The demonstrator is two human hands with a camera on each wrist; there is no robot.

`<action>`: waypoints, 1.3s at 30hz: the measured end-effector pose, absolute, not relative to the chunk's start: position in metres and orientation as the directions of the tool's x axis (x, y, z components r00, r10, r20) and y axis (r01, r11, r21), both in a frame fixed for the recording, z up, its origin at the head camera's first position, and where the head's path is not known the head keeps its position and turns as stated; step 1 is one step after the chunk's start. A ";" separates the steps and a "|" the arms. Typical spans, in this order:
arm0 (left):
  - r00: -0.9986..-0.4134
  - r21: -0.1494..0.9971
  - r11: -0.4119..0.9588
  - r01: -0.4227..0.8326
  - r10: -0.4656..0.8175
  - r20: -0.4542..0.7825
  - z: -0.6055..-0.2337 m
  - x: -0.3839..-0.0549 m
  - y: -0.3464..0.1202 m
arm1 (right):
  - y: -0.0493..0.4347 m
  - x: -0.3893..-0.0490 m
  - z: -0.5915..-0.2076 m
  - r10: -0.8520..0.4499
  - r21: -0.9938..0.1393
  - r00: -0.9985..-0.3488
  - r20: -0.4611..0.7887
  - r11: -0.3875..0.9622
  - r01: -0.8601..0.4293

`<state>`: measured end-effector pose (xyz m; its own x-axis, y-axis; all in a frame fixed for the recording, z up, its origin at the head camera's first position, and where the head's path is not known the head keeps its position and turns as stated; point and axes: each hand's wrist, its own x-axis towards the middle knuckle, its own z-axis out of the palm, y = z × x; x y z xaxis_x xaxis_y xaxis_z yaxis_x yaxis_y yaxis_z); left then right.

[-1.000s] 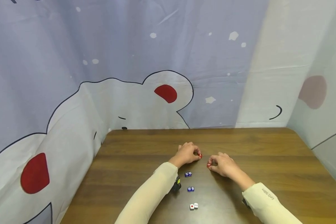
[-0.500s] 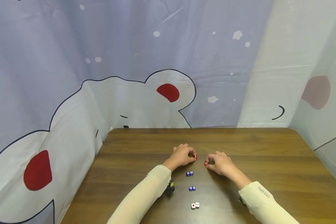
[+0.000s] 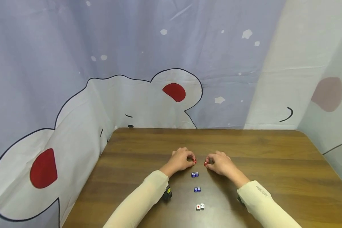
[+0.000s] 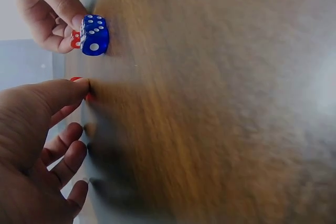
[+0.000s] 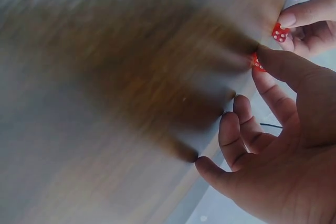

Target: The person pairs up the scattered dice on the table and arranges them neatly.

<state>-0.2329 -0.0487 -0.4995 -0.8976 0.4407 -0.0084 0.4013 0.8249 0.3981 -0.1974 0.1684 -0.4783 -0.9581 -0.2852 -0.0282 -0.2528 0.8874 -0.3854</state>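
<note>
My left hand (image 3: 180, 159) pinches a red die (image 3: 194, 161) between thumb and index finger at the tabletop. Facing it, my right hand (image 3: 220, 162) pinches a second red die (image 3: 205, 163) the same way. A small gap parts the two dice in the head view. In the left wrist view, the left thumb mostly covers its red die (image 4: 88, 97), and a blue die (image 4: 95, 36) stands in front of the right hand. The right wrist view shows the left hand's red die (image 5: 280, 32) beyond the right hand's partly hidden red die (image 5: 257, 62).
Nearer me, a pair of blue dice (image 3: 195, 174) sits side by side, then another blue pair (image 3: 197, 189), then two white dice (image 3: 200, 206), all in a rough column on the wooden table (image 3: 245, 145). A patterned curtain (image 3: 131, 104) hangs behind the table.
The two hands have drawn closer together, the right one moving left and the left one shifting slightly left too, narrowing the gap between the red dice. The whole head view has shifted a little.
</note>
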 end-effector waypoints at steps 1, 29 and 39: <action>-0.898 0.401 0.824 0.400 0.440 -0.008 -0.499 -0.233 -0.050 | 0.167 -0.199 -0.478 -0.287 -0.382 -0.958 -0.026 0.888 -0.256; -0.896 0.428 0.809 0.403 0.444 0.005 -0.496 -0.223 -0.073 | 0.136 -0.206 -0.478 -0.315 -0.379 -0.948 -0.046 0.884 -0.275; -0.895 0.427 0.806 0.409 0.446 0.016 -0.499 -0.220 -0.070 | 0.130 -0.204 -0.480 -0.318 -0.389 -0.947 -0.039 0.878 -0.279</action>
